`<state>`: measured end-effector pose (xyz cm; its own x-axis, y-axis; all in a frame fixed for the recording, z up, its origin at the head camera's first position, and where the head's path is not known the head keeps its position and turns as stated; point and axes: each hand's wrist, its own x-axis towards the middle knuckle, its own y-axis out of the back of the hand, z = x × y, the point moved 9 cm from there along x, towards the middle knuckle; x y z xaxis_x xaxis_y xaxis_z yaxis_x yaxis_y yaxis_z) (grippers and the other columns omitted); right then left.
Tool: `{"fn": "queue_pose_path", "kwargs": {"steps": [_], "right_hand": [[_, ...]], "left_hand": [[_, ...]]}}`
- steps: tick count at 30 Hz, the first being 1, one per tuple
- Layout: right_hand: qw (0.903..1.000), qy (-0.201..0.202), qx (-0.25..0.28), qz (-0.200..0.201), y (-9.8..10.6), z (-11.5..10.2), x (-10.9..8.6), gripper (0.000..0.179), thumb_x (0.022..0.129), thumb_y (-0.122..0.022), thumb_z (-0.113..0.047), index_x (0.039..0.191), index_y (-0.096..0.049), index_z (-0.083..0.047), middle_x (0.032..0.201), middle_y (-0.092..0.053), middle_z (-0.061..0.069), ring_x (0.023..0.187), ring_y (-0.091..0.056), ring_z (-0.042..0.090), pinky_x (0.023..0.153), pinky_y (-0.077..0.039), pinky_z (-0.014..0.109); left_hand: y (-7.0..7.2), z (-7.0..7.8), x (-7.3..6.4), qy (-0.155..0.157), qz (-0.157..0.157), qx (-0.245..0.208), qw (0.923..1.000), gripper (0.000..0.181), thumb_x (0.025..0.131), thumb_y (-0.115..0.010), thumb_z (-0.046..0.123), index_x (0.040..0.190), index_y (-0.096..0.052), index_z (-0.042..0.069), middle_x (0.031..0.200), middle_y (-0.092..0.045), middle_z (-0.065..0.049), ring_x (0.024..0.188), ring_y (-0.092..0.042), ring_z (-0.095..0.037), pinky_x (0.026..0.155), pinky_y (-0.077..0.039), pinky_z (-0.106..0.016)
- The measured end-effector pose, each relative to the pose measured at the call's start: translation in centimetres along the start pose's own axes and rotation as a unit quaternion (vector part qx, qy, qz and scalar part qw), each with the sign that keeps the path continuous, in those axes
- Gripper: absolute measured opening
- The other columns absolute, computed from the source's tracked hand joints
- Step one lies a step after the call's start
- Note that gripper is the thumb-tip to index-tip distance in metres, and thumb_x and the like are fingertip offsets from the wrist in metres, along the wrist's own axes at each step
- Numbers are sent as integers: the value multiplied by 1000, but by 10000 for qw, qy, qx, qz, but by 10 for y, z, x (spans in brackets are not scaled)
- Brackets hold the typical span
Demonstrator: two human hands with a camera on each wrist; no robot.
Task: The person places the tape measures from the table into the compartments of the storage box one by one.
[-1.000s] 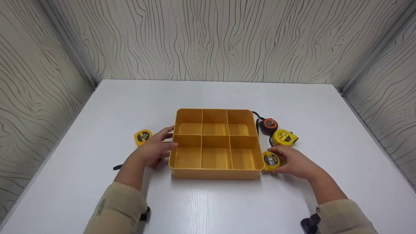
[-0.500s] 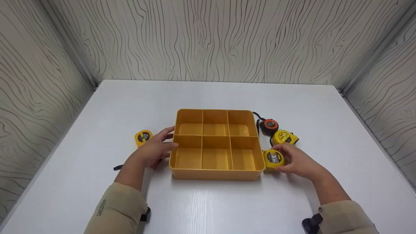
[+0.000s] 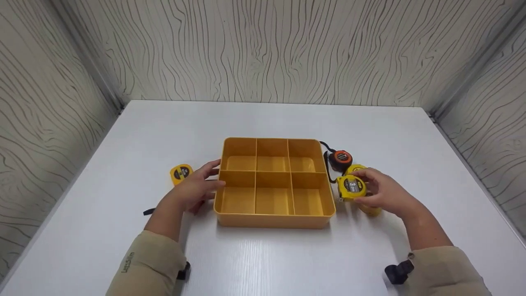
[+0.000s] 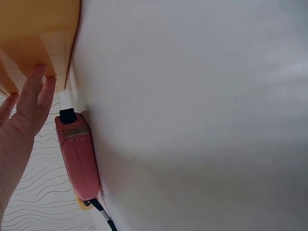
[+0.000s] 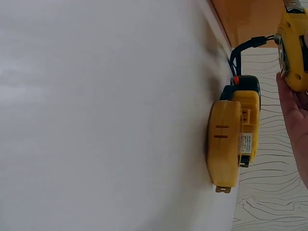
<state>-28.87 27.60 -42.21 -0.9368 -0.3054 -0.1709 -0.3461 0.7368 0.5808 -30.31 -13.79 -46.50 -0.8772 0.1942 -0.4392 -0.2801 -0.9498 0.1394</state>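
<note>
Right hand (image 3: 384,192) pinching a raised tape (image 3: 350,188) between box (image 3: 273,221) and right edge of the worktop (image 3: 435,164); left hand (image 3: 194,188), fingers (image 4: 31,91) spread, touching the box.
We see two yellow tapes (image 5: 224,144) partly hidden there, a red tape (image 4: 81,163) mostly behind the left hand; we read "3" on the held label (image 3: 353,186), but the sleeve (image 3: 150,255) print blurs.

Your left forearm (image 3: 164,218) reaches forward from the bottom of the head view and leans inward, its beige sleeve (image 3: 146,261) ending short of the wrist. Your left hand (image 3: 197,190) points inward, fingers extended and apart, fingertips touching lightly. Your right forearm (image 3: 429,228) slants forward and inward from its own beige sleeve (image 3: 444,269). Your right hand (image 3: 384,193) hangs in the air, fingers and thumb bent in a pinching hold.
</note>
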Motion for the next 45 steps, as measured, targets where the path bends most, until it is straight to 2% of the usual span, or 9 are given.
{"fn": "queue_pose_path", "kwargs": {"steps": [4,8,14,17,21,28,31,39,45], "right_hand": [[9998,175,-100,90,9,-12,1,70,72,-77,-26,130,-42,-8,133,-41,11,127,-37,34,97,-38,43],[9990,359,-205,188,18,-22,-1,69,74,-76,-26,131,-42,-7,131,-42,10,125,-41,32,99,-37,43],[9972,643,-270,282,34,-40,0,67,76,-75,-25,131,-42,-7,130,-42,8,120,-46,29,90,-42,16],[9954,823,-368,336,43,-51,0,65,77,-74,-24,131,-42,-6,130,-42,9,119,-45,30,87,-40,10],[9928,997,-548,384,53,-66,0,63,79,-72,-22,131,-42,-6,131,-42,9,119,-45,26,86,-40,8],[9864,1466,-543,516,69,-91,-3,59,80,-70,-11,130,-42,-2,127,-43,9,108,-49,0,85,-41,8],[9845,1594,-485,557,74,-99,-4,59,79,-70,-8,131,-42,0,126,-44,9,106,-49,0,84,-42,9],[9843,1583,-380,682,84,-111,-2,59,78,-69,-3,131,-42,1,124,-46,8,105,-52,1,83,-44,10],[9824,1674,-386,737,94,-126,1,58,79,-69,-1,130,-42,2,123,-48,6,104,-52,3,84,-43,10]], "left_hand": [[0,0,0,21,11,0,10000,67,78,-71,29,134,-37,46,136,-38,12,113,-53,-19,97,-38,-49],[-1,1,-1,32,3,-27,10000,66,79,-71,28,133,-38,46,135,-38,12,112,-54,-20,96,-40,-48],[0,2,-2,35,48,30,10000,67,79,-71,28,134,-38,44,135,-39,11,115,-51,-17,97,-39,-47],[0,3,-2,-39,39,37,10000,66,80,-70,26,135,-38,43,135,-39,10,117,-49,-17,96,-42,-44],[0,3,-1,-72,11,73,9999,65,82,-68,24,135,-37,43,135,-39,10,117,-49,-17,94,-43,-43],[0,2,0,-30,8,15,10000,64,81,-69,23,134,-38,43,135,-39,10,116,-50,-18,94,-44,-42],[0,2,0,-31,-27,-24,10000,64,82,-68,23,135,-38,43,135,-39,10,116,-49,-17,93,-44,-42],[1,1,2,-78,-39,1,10000,67,81,-69,23,136,-36,41,136,-37,9,116,-50,-18,94,-44,-41],[1,-1,2,44,36,75,10000,69,79,-71,25,136,-36,44,136,-38,11,117,-49,-17,96,-41,-44]]}}
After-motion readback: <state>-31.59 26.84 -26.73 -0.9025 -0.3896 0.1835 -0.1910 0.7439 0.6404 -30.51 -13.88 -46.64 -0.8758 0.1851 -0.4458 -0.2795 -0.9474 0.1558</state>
